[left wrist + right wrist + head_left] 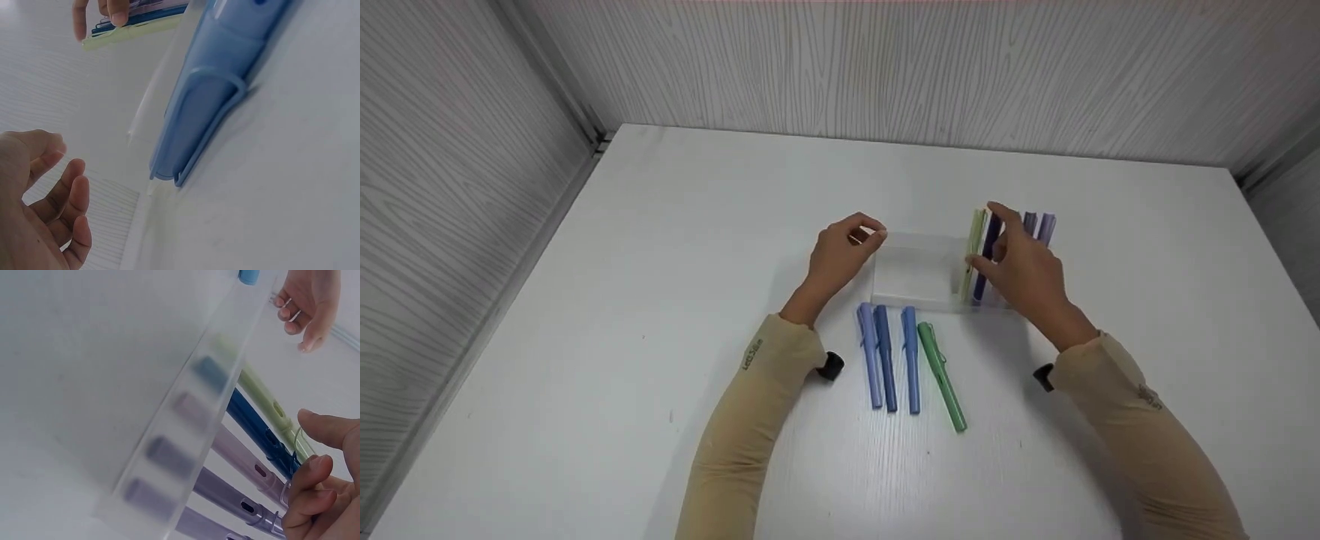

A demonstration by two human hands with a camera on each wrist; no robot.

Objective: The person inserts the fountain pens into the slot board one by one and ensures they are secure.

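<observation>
A clear plastic box (919, 301) lies on the white table. My left hand (841, 251) pinches its far left corner between thumb and index finger; the other fingers curl loosely in the left wrist view. Over the box's right part, my right hand (1027, 270) has thumb and index finger spread apart. Its thumb is beside a lime green pen (976, 232), and its index fingertip is near the top of a dark blue pen (994, 225). A pink-mauve pen (239, 450), a grey-purple pen (225, 492) and a lilac pen (199, 524) lie beside them, partly under the hand.
In front of the box lie a periwinkle pen (869, 356), a dark blue pen (886, 360), a lighter blue pen (912, 360) and a green pen (943, 375), the last one slanted. Pale wood-grain panels (885, 67) stand behind the table.
</observation>
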